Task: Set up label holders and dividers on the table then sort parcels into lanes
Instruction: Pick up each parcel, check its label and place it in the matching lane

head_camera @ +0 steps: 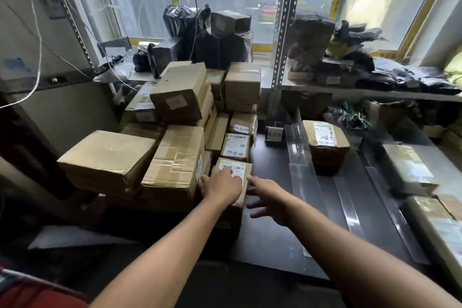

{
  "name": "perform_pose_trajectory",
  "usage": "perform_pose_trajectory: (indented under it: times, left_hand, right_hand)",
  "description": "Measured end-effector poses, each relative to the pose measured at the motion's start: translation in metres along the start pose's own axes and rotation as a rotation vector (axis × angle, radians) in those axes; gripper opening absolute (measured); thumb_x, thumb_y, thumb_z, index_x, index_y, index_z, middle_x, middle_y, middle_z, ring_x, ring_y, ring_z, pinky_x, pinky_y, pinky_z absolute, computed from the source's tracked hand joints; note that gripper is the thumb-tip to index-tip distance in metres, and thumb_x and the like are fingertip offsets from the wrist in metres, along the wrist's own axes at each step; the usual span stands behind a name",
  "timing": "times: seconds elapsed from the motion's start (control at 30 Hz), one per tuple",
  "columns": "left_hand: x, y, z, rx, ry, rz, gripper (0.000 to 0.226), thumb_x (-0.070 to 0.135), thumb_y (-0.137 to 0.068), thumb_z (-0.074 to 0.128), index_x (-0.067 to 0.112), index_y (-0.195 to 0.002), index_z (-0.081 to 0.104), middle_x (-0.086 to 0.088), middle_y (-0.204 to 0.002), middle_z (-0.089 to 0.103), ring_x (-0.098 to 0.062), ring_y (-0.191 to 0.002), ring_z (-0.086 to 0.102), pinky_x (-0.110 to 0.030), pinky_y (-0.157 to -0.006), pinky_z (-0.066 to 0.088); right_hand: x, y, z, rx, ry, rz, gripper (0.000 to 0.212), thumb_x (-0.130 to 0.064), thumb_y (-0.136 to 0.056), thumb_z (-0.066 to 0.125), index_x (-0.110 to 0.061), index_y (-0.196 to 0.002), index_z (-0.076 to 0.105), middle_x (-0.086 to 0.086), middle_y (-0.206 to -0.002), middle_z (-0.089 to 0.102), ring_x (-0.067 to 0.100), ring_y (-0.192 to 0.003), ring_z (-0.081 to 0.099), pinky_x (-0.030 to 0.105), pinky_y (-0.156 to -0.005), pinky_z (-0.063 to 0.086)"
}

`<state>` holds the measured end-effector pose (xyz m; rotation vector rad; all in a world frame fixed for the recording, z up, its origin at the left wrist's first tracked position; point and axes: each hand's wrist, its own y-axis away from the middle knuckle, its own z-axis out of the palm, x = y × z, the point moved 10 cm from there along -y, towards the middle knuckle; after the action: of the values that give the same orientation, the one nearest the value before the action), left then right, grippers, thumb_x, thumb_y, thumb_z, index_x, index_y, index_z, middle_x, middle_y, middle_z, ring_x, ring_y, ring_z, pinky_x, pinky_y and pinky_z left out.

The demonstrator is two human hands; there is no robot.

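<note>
Left hand (220, 189): lies on top of a small brown cardboard parcel with a white printed label (240, 167), fingers across the label, thumb at its left edge. I cannot tell whether it grips.
Right hand (266, 199): just right of that parcel, over the dark table (275, 240), fingers spread, holding nothing; contact with the parcel is unclear.
Parcel's place: at the table's left side, against a stack of plain brown cardboard boxes (175, 167).
Dividers: clear plastic strips (305, 177) run away across the table, right of the right hand.
Lane: a brown taped parcel with a handwritten label (327, 150) sits between strips.
Label holder: a small dark stand with a white card (274, 134) at the table's far end.
Hard to see: pale parcels at the right edge (410, 167) are cut off; black bags on the metal shelf (400, 75) are blurred.
</note>
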<state>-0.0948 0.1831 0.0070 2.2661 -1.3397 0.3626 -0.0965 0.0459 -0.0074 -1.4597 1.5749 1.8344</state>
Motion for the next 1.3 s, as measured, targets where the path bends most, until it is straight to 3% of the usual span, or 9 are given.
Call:
perform_pose_trajectory:
  times: [0.1, 0.23, 0.33, 0.43, 0.7, 0.83, 1.07, 1.2, 1.3]
  left_hand:
    - [-0.007, -0.011, -0.001, -0.001, 0.28, -0.084, 0.049, 0.036, -0.091, 0.043, 0.025, -0.138, 0.052, -0.01, -0.137, 0.051, -0.035, -0.125, 0.049, -0.043, -0.106, 0.042]
    - [-0.022, -0.007, 0.007, -0.023, 0.774, -0.255, 0.03, 0.023, -0.098, 0.045, 0.011, -0.123, 0.057, -0.014, -0.112, 0.068, -0.034, -0.096, 0.068, -0.043, -0.081, 0.06]
    - [-0.021, -0.008, 0.027, -0.123, 1.1, -0.351, 0.027, 0.023, -0.102, 0.044, 0.004, -0.111, 0.061, -0.019, -0.1, 0.072, -0.033, -0.08, 0.072, -0.043, -0.056, 0.061]
    - [-0.023, -0.019, 0.04, -0.205, 1.215, -0.384, 0.036, 0.036, -0.099, 0.052, 0.005, -0.111, 0.067, -0.021, -0.108, 0.073, -0.039, -0.085, 0.073, -0.055, -0.065, 0.06]
    - [0.005, 0.009, 0.014, -0.096, 1.185, -0.348, 0.03, 0.027, -0.102, 0.043, 0.007, -0.104, 0.066, -0.016, -0.096, 0.075, -0.035, -0.083, 0.073, -0.045, -0.064, 0.062]
    - [0.031, 0.013, 0.002, -0.08, 1.173, -0.25, 0.029, 0.029, -0.103, 0.044, 0.01, -0.104, 0.066, -0.011, -0.09, 0.076, -0.029, -0.075, 0.075, -0.036, -0.053, 0.059]
    - [0.07, 0.011, -0.004, -0.098, 1.14, -0.111, 0.037, 0.036, -0.104, 0.038, 0.012, -0.109, 0.066, -0.007, -0.093, 0.077, -0.024, -0.082, 0.075, -0.034, -0.058, 0.062]
    - [0.095, 0.013, 0.001, -0.139, 1.154, -0.085, 0.036, 0.034, -0.103, 0.04, 0.012, -0.11, 0.068, -0.009, -0.094, 0.077, -0.029, -0.088, 0.074, -0.053, -0.078, 0.061]
    - [0.119, 0.013, 0.006, -0.183, 1.132, -0.032, 0.037, 0.036, -0.104, 0.039, 0.014, -0.112, 0.067, -0.008, -0.094, 0.077, -0.027, -0.089, 0.074, -0.048, -0.077, 0.062]
  right_hand:
    - [0.002, -0.004, -0.013, 0.026, -0.064, 0.0, 0.033, -0.041, -0.105, 0.038, -0.027, -0.099, 0.068, -0.006, -0.088, 0.071, 0.016, -0.079, 0.06, 0.029, -0.066, 0.045]
    - [0.012, -0.013, -0.028, 0.07, -0.089, 0.048, 0.035, -0.048, -0.105, 0.036, -0.023, -0.111, 0.059, 0.005, -0.127, 0.059, 0.027, -0.108, 0.059, 0.039, -0.08, 0.048]
    - [0.017, -0.023, -0.023, 0.031, -0.096, 0.078, 0.044, -0.055, -0.104, 0.032, -0.024, -0.117, 0.06, 0.006, -0.13, 0.06, 0.03, -0.113, 0.057, 0.039, -0.082, 0.046]
    - [0.014, -0.025, -0.013, -0.017, -0.136, 0.065, 0.05, -0.059, -0.104, 0.027, -0.027, -0.103, 0.065, 0.005, -0.118, 0.067, 0.025, -0.099, 0.063, 0.037, -0.081, 0.049]
    - [0.007, -0.017, -0.039, 0.006, -0.207, 0.012, 0.057, -0.068, -0.1, 0.02, -0.032, -0.099, 0.064, 0.003, -0.109, 0.067, 0.028, -0.108, 0.062, 0.049, -0.104, 0.046]
    - [-0.005, -0.011, -0.061, 0.044, -0.257, -0.043, 0.055, -0.067, -0.1, 0.02, -0.033, -0.11, 0.061, -0.001, -0.108, 0.066, 0.025, -0.104, 0.063, 0.046, -0.098, 0.049]
    - [-0.015, 0.001, -0.103, 0.134, -0.316, -0.119, 0.049, -0.066, -0.101, 0.02, -0.037, -0.103, 0.06, -0.002, -0.105, 0.065, 0.022, -0.1, 0.064, 0.048, -0.1, 0.05]
    - [-0.016, 0.006, -0.13, 0.216, -0.345, -0.136, 0.053, -0.066, -0.1, 0.023, -0.031, -0.107, 0.063, 0.001, -0.105, 0.069, 0.025, -0.101, 0.068, 0.048, -0.098, 0.053]
    - [-0.013, 0.011, -0.155, 0.287, -0.359, -0.154, 0.057, -0.066, -0.1, 0.024, -0.028, -0.116, 0.064, 0.001, -0.104, 0.071, 0.023, -0.098, 0.069, 0.041, -0.086, 0.057]
